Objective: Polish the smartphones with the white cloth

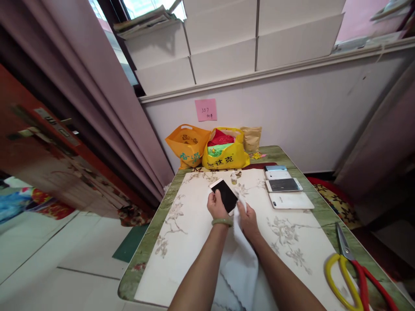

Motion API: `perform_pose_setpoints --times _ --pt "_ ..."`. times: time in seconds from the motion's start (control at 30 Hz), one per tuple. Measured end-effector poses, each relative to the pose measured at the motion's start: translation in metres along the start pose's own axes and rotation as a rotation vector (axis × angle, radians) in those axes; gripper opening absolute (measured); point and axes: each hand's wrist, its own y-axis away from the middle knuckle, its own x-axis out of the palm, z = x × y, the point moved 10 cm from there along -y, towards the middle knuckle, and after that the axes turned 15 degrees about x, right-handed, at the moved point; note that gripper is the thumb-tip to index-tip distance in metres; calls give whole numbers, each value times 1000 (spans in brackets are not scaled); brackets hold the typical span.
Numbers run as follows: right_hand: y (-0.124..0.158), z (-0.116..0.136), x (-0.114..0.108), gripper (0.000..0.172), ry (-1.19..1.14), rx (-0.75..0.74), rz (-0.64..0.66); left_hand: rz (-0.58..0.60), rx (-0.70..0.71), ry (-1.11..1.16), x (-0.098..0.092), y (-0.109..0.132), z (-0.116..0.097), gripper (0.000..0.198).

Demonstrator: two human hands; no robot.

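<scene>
Tilted above the middle of the table is a smartphone [228, 198] with a white frame and a dark screen. My left hand [218, 206], with a green bangle at the wrist, grips it by its left side, thumb over the screen. A white cloth [241, 250] is pinched in my right hand [248, 219] against the phone's lower right edge. The cloth hangs down between my forearms. Some fingers of both hands are hidden beneath the phone and cloth.
Several other phones [291, 200] lie in a column to the right. A small bottle [234, 178] stands behind the held phone. Large scissors [347, 255] rest at the front right. An orange bag [189, 147], a yellow bag [227, 160] and a brown pouch [252, 138] line the back.
</scene>
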Motion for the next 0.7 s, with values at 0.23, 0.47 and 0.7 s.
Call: perform_pose_setpoints --times 0.23,0.47,0.7 --pt "-13 -24 -14 57 -200 161 -19 511 -115 -36 -20 38 -25 43" --pt "-3 -15 7 48 -86 171 187 1030 -412 -269 -46 51 -21 54" --pt "6 -8 16 39 -6 84 281 1256 -69 -544 -7 47 -9 36"
